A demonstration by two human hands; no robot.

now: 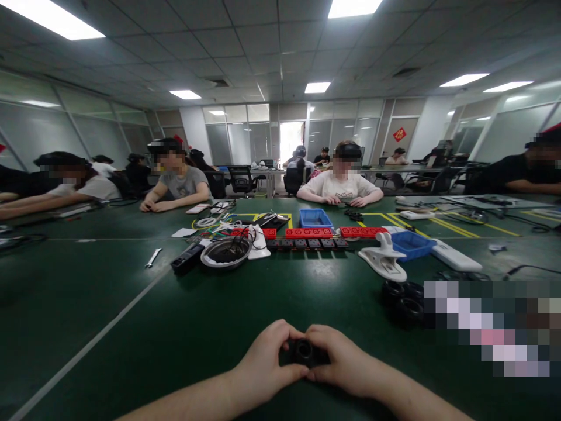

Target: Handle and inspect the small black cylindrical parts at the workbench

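Both hands meet at the near middle of the green table (197, 339), around a small black part with a round ringed opening (304, 349). My left hand (269, 356) grips it from the left, thumb in front and fingers behind. From the right, my right hand (339, 359) closes on the same part, its fingertips touching or nearly touching those of the left. The fingers hide much of the part, so its exact kind does not show. Several black rings (409, 307) lie in a cluster on the table to the right of my hands.
Ahead stand a metal bowl (225, 254), a white clip base (385, 260), red strips (307, 233) and blue trays (315, 218) (409, 244). A wrench (153, 258) and a black device (188, 258) lie to the left. Several people sit around the tables.
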